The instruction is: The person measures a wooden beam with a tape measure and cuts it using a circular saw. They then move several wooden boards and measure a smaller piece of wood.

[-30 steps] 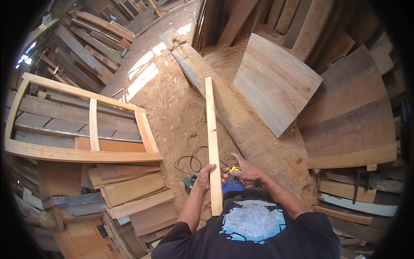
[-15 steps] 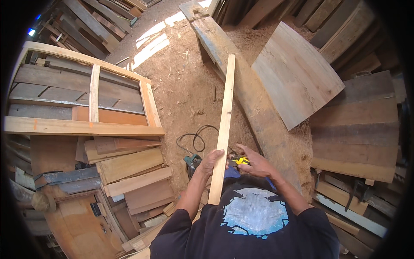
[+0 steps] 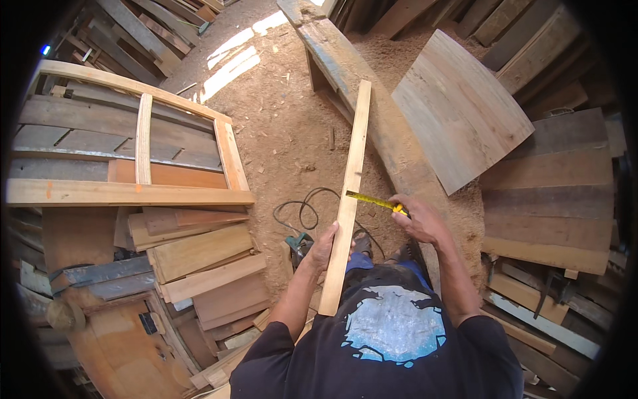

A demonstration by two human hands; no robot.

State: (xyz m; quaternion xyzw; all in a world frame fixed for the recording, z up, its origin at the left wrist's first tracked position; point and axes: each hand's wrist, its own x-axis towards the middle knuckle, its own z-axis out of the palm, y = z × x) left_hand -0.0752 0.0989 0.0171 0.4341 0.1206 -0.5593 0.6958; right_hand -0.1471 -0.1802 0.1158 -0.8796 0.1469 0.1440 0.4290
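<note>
A long, pale wooden strip (image 3: 355,156) slants up and away in front of me, its near end by my shirt. My left hand (image 3: 323,247) is closed around its lower part from the left side. In my right hand (image 3: 424,221) is a yellow and black tape measure (image 3: 401,210), gripped to the right of the strip. A short length of its yellow blade (image 3: 372,200) is drawn out leftward. The blade's tip overlaps the strip's face above my left hand; whether it touches I cannot tell.
A dusty plank bench (image 3: 392,136) runs diagonally beyond the strip, with a wide wooden panel (image 3: 465,113) to its right. A green power tool (image 3: 300,244) and its black cable (image 3: 307,199) lie by my feet. At left, a wooden frame (image 3: 133,193) rests above stacked boards (image 3: 206,259).
My right hand has moved up and right with the tape measure, and a short length of blade now shows. The strip's far end has shifted slightly right, my left hand still on it.
</note>
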